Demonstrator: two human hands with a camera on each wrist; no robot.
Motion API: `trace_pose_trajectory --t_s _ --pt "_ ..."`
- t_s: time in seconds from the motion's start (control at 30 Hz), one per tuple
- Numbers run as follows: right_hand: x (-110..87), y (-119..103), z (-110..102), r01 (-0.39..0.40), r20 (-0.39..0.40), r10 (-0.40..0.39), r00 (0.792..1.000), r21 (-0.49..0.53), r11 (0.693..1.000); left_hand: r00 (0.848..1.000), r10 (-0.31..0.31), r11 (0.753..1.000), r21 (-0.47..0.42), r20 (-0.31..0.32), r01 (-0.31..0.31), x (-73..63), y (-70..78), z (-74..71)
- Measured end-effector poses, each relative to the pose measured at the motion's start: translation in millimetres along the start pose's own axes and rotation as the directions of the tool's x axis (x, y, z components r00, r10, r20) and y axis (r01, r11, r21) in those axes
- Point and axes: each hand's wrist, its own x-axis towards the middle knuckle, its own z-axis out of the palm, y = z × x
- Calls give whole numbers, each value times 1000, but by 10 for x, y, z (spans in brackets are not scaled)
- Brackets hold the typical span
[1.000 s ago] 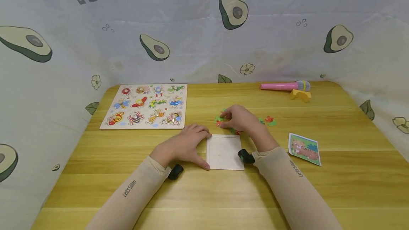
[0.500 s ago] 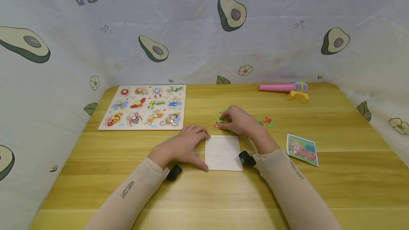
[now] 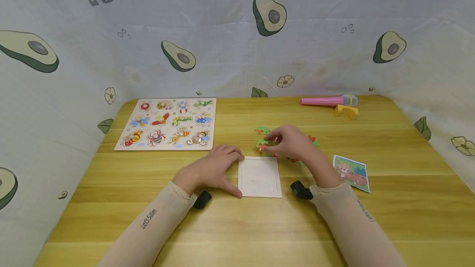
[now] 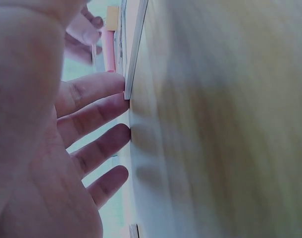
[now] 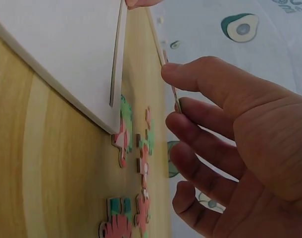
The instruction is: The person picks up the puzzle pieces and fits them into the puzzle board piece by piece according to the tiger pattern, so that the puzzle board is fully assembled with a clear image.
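Observation:
A square white puzzle tray (image 3: 259, 178) lies in front of me on the wooden table. My left hand (image 3: 215, 169) touches the tray's left side, thumb at the near corner and index finger at the far one. Its other fingers look fairly straight in the left wrist view. Just beyond the tray, my right hand (image 3: 291, 143) pinches a thin jigsaw piece (image 5: 175, 94) between thumb and fingers, off the table. Several green and red jigsaw pieces (image 3: 263, 130) are scattered under and around that hand, some with stripes (image 5: 117, 225); the hand partly hides them in the head view.
A picture card of a pink striped animal (image 3: 350, 172) lies right of the tray, partly behind the right forearm. At the back left is a wooden insect peg puzzle (image 3: 167, 135). A pink toy microphone (image 3: 323, 101) and an orange arch block (image 3: 346, 111) sit at the back right.
My right hand has moved right and lifted a little, with a piece now pinched in it. More loose pieces show at its left. The left hand and tray stay put.

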Motion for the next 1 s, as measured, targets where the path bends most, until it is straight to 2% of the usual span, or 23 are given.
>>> trace_pose_trajectory --t_s 0.27,0.57,1.0 --pt "-133 1 7 41 68 -47 997 93 995 1000 -12 1000 19 -7 12 6 -19 11" --pt "-178 -48 97 116 137 -131 982 108 987 1000 -18 998 60 -21 20 7 -16 7" --pt "-127 -207 252 113 197 -128 972 86 990 999 -51 993 107 -3 51 5 66 -43"
